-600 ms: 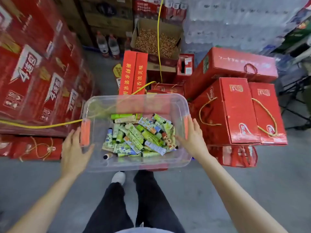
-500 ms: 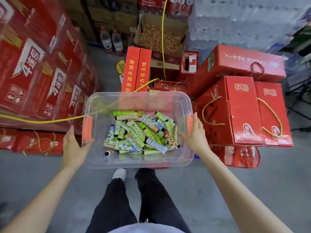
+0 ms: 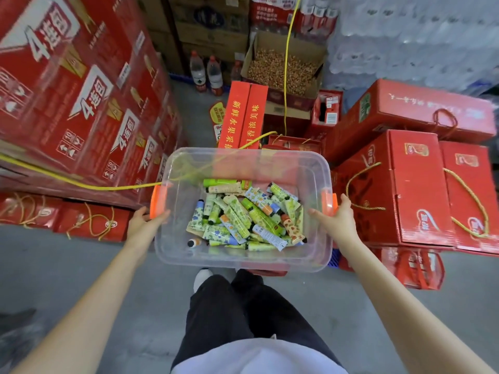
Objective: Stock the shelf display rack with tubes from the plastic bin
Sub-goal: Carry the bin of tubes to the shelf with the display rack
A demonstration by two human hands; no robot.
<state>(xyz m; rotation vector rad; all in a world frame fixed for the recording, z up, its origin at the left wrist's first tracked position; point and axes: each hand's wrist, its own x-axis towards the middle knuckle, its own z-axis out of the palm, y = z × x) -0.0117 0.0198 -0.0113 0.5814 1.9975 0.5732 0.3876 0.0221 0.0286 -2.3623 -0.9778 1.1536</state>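
Both hands hold the clear plastic bin (image 3: 243,261) by its short ends at the orange latches (image 3: 158,201), the left hand (image 3: 143,225) on the left end and the right hand (image 3: 337,221) on the right, thumbs hooked over the rim, fingers curled beneath and mostly hidden. The tubes (image 3: 243,220) lie heaped between the hands, nearer the right, long axes pointing every way. No shelf display rack shows among the red cartons (image 3: 405,190).

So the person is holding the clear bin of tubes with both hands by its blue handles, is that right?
Not quite: the handles are orange, not blue, as the head view shows. The rest holds: the left hand and the right hand grip the clear bin at its two ends, with the tubes piled inside.
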